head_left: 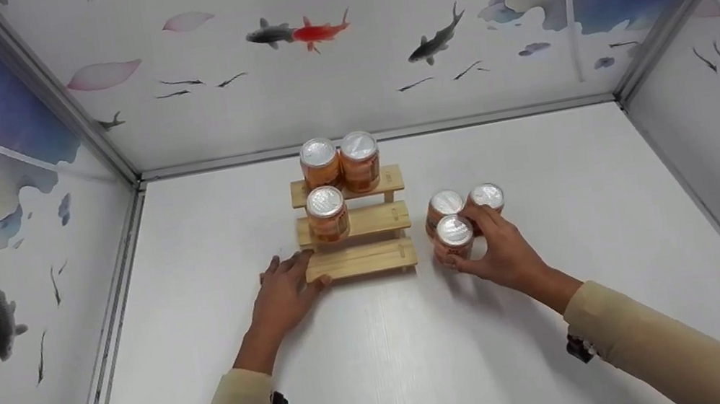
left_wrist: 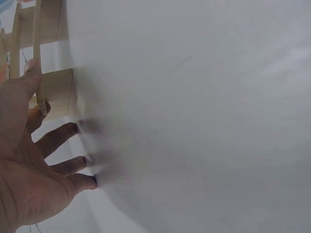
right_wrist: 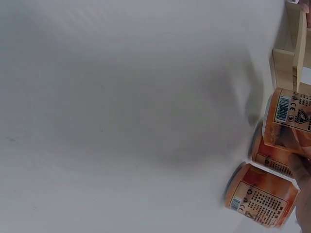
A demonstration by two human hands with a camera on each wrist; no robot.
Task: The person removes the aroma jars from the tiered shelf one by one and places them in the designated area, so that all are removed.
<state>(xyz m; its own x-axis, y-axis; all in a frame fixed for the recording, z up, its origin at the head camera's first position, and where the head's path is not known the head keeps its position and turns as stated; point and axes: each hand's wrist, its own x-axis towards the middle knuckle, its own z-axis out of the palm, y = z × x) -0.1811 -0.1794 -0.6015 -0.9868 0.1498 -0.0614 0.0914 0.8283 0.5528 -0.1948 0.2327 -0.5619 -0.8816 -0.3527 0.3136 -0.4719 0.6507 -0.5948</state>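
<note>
Curling around the nearest can, the right hand is gripping it; the left hand is resting flat-fingered against the wooden rack.

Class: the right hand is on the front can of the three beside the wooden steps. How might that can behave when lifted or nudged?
The can looks rigid, so the right hand likely won't deform it. Upright on a flat end, it probably slides rather than rolls. Its neighbours stand close, so a nudge may knock them.

Right hand grips nearest can; left hand touches wooden rack.
</note>
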